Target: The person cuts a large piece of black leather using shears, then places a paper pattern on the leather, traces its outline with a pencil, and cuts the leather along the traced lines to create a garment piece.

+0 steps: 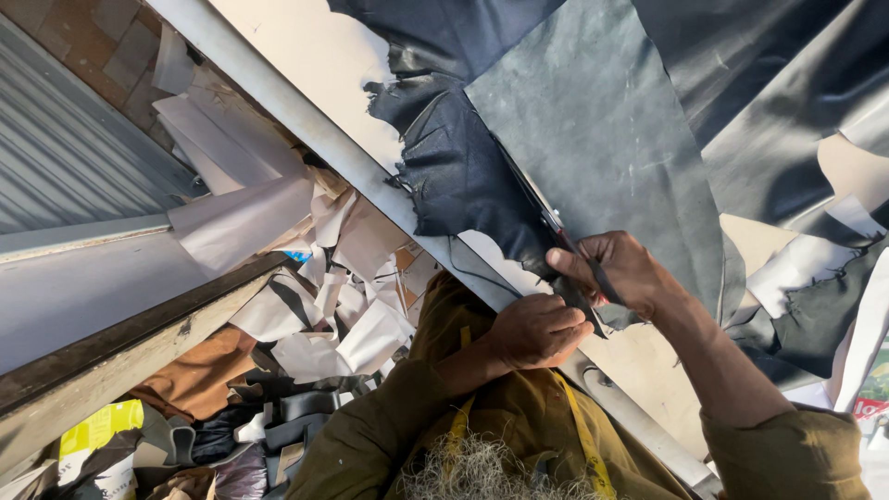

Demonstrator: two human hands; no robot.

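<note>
The scissors (556, 227) run from five o'clock toward eleven across the dark leather sheet (602, 130) on the counter (306, 37). The right hand (620, 270) grips their handles; the left hand (537, 329), fisted at seven o'clock, pinches the sheet's edge.

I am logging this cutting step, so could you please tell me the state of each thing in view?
Right hand: gripping the scissors.
Scissors: blades in the sheet's edge.
Left hand: closed, pinching the sheet's edge.
Dark leather sheet: flat on the table, partly cut.
Measuring tape: draped round the neck.
Scraps: heaped below the table.
</note>
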